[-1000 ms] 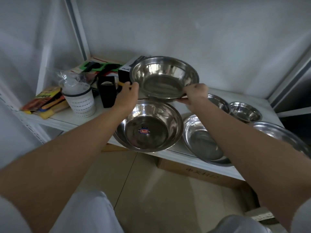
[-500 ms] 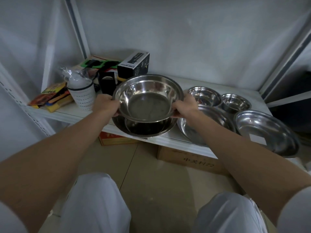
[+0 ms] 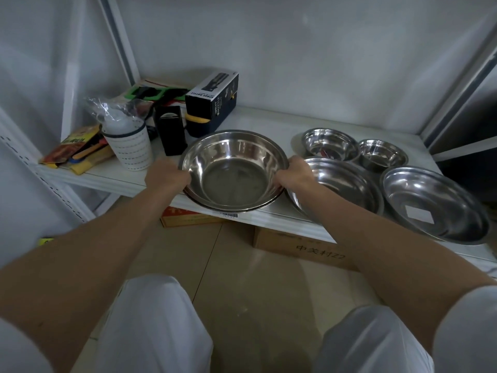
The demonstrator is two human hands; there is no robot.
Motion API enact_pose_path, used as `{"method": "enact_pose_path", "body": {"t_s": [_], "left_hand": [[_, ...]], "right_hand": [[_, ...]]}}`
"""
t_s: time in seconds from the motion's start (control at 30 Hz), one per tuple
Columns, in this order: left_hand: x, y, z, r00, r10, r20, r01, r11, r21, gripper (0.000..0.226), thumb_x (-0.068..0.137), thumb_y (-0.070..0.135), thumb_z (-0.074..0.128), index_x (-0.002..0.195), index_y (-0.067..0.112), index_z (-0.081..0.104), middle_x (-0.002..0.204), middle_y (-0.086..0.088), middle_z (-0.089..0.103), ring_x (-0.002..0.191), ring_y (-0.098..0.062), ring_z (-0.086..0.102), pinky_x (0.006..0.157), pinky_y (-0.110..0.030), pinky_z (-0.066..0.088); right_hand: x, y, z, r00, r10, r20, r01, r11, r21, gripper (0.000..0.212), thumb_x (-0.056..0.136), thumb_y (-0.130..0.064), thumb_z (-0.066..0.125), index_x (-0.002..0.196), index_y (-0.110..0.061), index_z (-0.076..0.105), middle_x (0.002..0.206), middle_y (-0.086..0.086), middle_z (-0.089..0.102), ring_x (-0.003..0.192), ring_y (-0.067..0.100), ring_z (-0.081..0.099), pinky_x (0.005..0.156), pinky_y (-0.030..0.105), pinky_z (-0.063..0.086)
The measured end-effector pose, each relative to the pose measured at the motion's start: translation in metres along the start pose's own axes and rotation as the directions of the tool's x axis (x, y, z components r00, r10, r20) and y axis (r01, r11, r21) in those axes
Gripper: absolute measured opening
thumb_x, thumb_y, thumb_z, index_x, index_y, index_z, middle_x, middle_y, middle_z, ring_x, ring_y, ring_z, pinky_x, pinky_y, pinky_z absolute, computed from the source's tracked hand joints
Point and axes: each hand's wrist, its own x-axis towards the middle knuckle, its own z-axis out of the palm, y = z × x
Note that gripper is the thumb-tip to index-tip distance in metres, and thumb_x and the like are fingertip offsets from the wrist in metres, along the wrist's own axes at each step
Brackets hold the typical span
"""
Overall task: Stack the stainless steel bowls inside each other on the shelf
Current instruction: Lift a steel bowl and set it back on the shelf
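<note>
Both hands — left hand (image 3: pixel 167 175), right hand (image 3: pixel 295 173) — grip the rim of the wide stainless steel bowl (image 3: pixel 233 170), nested in another at the white shelf (image 3: pixel 269 122) edge — the overhanging pair could tip off.

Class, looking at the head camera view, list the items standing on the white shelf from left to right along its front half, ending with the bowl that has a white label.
Orange-and-yellow packets → white perforated plastic cup → black upright holder → nested steel bowl held by both hands → wide shallow steel bowl → large steel bowl with a white label.
</note>
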Motion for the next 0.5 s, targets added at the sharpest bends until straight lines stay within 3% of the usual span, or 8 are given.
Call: {"method": "enact_pose_path", "body": {"t_s": [0.13, 0.23, 0.27, 0.33, 0.4, 0.5], "left_hand": [[0.003, 0.0, 0.002, 0.999, -0.019, 0.033, 0.018, 0.999, 0.031, 0.028, 0.084, 0.006, 0.062, 0.062, 0.011, 0.044, 0.063, -0.004, 0.046, 0.053, -0.015, 0.043, 0.045, -0.026, 0.031], [0.005, 0.003, 0.005, 0.999, -0.02, 0.037, 0.019, 0.999, 0.046, 0.025, 0.084, 0.007, 0.062, 0.065, 0.009, 0.046, 0.067, -0.004, 0.048, 0.063, -0.02, 0.052, 0.05, -0.027, 0.038], [0.006, 0.004, 0.005, 0.999, -0.018, 0.043, 0.015, 0.998, 0.058, 0.024, 0.084, 0.009, 0.063, 0.066, 0.008, 0.047, 0.072, -0.005, 0.051, 0.071, -0.023, 0.056, 0.055, -0.028, 0.043], [0.008, 0.005, 0.007, 0.999, 0.007, 0.049, -0.012, 0.994, 0.107, 0.015, 0.084, 0.016, 0.064, 0.08, 0.002, 0.058, 0.093, -0.012, 0.061, 0.092, -0.03, 0.062, 0.073, -0.034, 0.052], [0.01, 0.004, 0.01, 0.998, 0.039, 0.041, -0.046, 0.98, 0.196, 0.035, 0.084, 0.023, 0.063, 0.108, -0.003, 0.063, 0.117, -0.02, 0.062, 0.106, -0.035, 0.062, 0.09, -0.041, 0.054], [0.01, 0.002, 0.013, 0.993, 0.112, 0.039, -0.118, 0.946, 0.302, 0.039, 0.088, 0.026, 0.058, 0.112, -0.004, 0.063, 0.12, -0.023, 0.061, 0.108, -0.037, 0.059, 0.094, -0.045, 0.052]], "right_hand": [[0.001, -0.004, 0.002, 0.999, -0.027, -0.019, 0.023, 0.988, -0.153, 0.04, 0.088, -0.025, 0.063, 0.117, 0.001, 0.062, 0.117, 0.019, 0.065, 0.112, 0.035, 0.061, 0.093, 0.04, 0.053], [0.002, -0.006, 0.001, 1.0, -0.012, 0.002, 0.012, 0.972, -0.235, 0.044, 0.089, -0.024, 0.063, 0.124, 0.002, 0.058, 0.135, 0.021, 0.048, 0.123, 0.035, 0.052, 0.102, 0.039, 0.048], [0.002, -0.006, 0.001, 1.0, -0.001, 0.017, 0.005, 0.967, -0.254, 0.045, 0.088, -0.023, 0.064, 0.125, 0.002, 0.057, 0.139, 0.022, 0.042, 0.125, 0.035, 0.049, 0.103, 0.039, 0.047], [0.005, -0.005, 0.003, 0.999, -0.007, 0.033, 0.016, 0.962, -0.273, 0.042, 0.086, -0.023, 0.065, 0.12, 0.002, 0.061, 0.133, 0.022, 0.051, 0.12, 0.036, 0.054, 0.101, 0.042, 0.049], [0.006, -0.005, 0.004, 0.999, -0.028, 0.047, 0.041, 0.953, -0.299, 0.036, 0.086, -0.022, 0.063, 0.111, 0.003, 0.065, 0.12, 0.022, 0.063, 0.112, 0.036, 0.06, 0.097, 0.044, 0.052], [0.008, -0.006, 0.004, 0.996, -0.047, 0.071, 0.069, 0.933, -0.353, 0.029, 0.087, -0.021, 0.062, 0.104, 0.002, 0.067, 0.116, 0.023, 0.065, 0.111, 0.036, 0.061, 0.096, 0.044, 0.053]]}}
